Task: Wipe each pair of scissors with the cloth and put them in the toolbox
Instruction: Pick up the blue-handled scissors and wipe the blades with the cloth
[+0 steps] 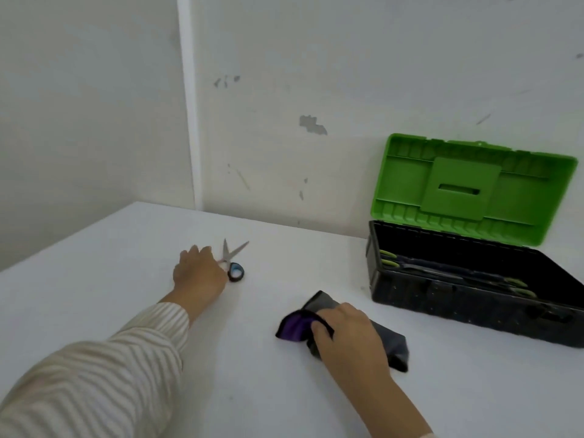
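Head view: scissors (232, 256), blades apart, lie far left on the white table (126, 248). The left hand (197, 273) covers one handle loop, and its grip cannot be told. The right hand (344, 336) curls its fingers into the bunched dark cloth (392, 346), just left of the open toolbox (474, 305) with its raised green lid (474, 184).

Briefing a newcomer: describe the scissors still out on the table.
On the white table, left of the cloth and open green-lidded toolbox, the left hand grips the scissors. Spread silver blades and a blue loop set them apart from the green-handled tools inside.
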